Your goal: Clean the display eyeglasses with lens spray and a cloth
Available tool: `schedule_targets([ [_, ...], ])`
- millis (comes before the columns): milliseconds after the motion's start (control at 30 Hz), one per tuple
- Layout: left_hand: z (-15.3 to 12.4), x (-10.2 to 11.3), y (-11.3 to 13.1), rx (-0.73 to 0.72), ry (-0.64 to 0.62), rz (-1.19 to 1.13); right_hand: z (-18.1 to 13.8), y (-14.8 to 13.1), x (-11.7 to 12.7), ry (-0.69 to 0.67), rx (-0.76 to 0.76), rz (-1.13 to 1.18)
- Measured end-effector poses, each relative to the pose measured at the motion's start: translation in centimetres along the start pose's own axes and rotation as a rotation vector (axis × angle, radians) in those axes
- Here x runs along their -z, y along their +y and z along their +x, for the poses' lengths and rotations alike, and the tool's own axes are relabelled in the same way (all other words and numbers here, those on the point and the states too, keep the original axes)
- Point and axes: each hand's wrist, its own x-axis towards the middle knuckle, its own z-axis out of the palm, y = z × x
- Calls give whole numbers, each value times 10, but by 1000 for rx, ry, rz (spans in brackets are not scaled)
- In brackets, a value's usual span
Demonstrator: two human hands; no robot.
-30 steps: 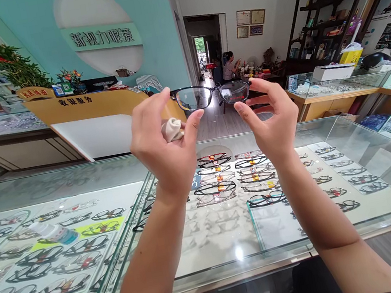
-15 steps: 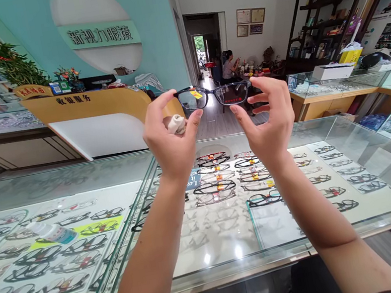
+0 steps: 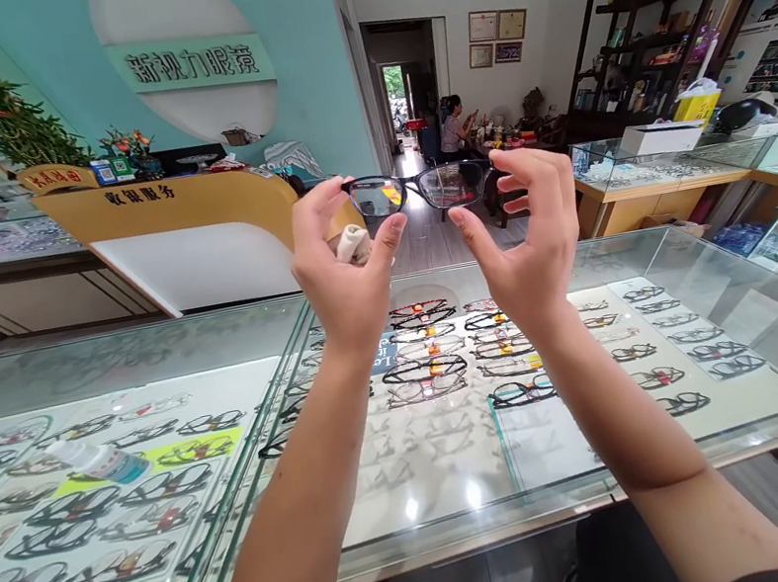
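Dark-framed eyeglasses (image 3: 412, 189) are held up at arm's length above the glass counter, a yellow sticker on the left lens and red print on the right one. My left hand (image 3: 340, 269) pinches the frame's left end, its thumb below the lens. Tucked in that same hand is a crumpled whitish cloth (image 3: 354, 245). My right hand (image 3: 532, 226) grips the right end with fingers at the hinge, thumb apart beneath the lens. Under my arms, rows of eyeglasses (image 3: 425, 370) lie inside the glass display case (image 3: 464, 504).
A spray bottle (image 3: 99, 462) of bluish liquid lies on the left part of the counter. Across the floor stand a yellow-and-white cashier desk (image 3: 194, 255) and another glass showcase (image 3: 661, 173). A person (image 3: 455, 129) sits in the background near a doorway.
The eyeglasses have shifted slightly left and tipped a little, so the lens markings look different. Both hands keep their hold, and the view has moved slightly.
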Motion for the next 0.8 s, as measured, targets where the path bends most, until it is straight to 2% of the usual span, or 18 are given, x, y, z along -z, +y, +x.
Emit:
schedule_targets([
  [100,-3,-3,-2,-21,157,-25,0,8,-1,-62,-75,97],
  [167,-5,-4,-3,-36,178,-17,0,14,-1,-108,-127,148],
  [300,-8,-2,0,-83,200,23,2,24,-1,-186,-218,220],
  [467,-9,-1,5,-108,198,29,3,24,-2,-211,-273,253],
  [800,-6,2,9,-7,157,-4,5,14,2,-194,-316,192],
])
